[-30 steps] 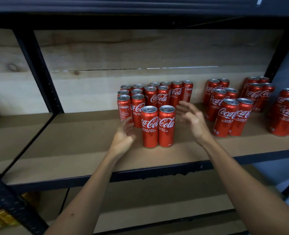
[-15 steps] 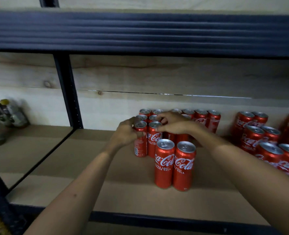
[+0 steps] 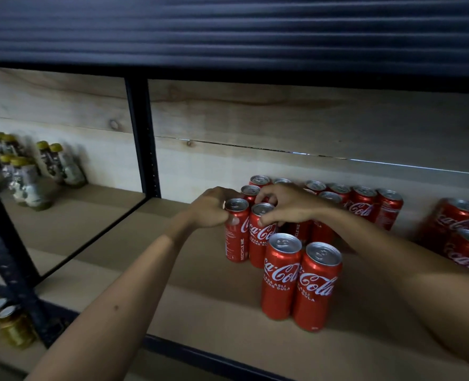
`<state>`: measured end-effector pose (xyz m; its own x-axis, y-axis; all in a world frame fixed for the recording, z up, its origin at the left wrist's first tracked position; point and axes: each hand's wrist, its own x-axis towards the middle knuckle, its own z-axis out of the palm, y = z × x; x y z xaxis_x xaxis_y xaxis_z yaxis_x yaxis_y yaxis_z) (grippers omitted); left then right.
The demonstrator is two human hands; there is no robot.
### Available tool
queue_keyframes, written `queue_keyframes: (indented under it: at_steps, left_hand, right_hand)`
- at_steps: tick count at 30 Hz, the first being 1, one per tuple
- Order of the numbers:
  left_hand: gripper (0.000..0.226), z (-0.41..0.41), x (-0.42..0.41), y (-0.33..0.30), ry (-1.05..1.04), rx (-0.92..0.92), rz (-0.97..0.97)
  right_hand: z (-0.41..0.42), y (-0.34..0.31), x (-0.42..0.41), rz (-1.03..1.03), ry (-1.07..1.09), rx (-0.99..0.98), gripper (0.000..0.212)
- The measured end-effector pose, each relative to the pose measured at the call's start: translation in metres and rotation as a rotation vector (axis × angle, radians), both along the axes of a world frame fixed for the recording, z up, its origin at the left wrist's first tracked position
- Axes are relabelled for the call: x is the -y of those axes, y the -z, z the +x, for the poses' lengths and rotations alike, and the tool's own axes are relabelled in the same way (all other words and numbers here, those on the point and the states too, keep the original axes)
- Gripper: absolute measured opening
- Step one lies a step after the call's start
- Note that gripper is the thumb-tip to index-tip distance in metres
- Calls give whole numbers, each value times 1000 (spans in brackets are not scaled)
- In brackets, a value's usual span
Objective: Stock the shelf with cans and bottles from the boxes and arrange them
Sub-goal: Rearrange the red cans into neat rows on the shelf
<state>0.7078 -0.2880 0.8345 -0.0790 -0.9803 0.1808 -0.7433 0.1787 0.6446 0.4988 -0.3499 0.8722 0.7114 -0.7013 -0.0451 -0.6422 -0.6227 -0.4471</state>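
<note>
Several slim red cola cans stand in a block on the brown shelf board (image 3: 195, 292). My left hand (image 3: 210, 209) grips the top of the block's front left can (image 3: 236, 232). Beside it, my right hand (image 3: 285, 206) curls its fingers over the neighbouring can (image 3: 261, 237). Two more cans, the left one (image 3: 280, 276) and the right one (image 3: 317, 287), stand apart nearer the shelf's front edge. The back rows (image 3: 362, 202) are partly hidden behind my right hand.
Another group of red cans (image 3: 461, 229) stands at the right edge. A black upright (image 3: 142, 138) divides off the left bay, where yellow-capped bottles (image 3: 54, 163) stand. The dark shelf above (image 3: 228, 34) hangs low. Gold-coloured cans (image 3: 10, 323) sit on the lower level at left.
Both hands reached from beside the front pair back to the block and took hold of its two front left cans. The view moved closer and lower.
</note>
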Motion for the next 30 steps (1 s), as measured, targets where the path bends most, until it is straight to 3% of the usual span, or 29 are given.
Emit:
queue_keyframes:
  at_steps: [6,12,20,24,30]
  left_hand:
    - [35,39,-17,-17,57,105,78]
    - [42,93,-21,-25,30,182,121]
    - [53,147,-8,-16,-11,104,139]
    - [56,152,-3,-1,-37,-22,73]
    - [46,148,-4,1,-19,131,-49]
  right_hand:
    - [43,-9,-4,83,-126,-16,48]
    - [110,-15,10,109,-138,-70,50]
    - [169,-13,33,197,-80,-34,52]
    - [168,-11,40,248,-30,-42,73]
    - [156,-3,39,109,-76,-116,66]
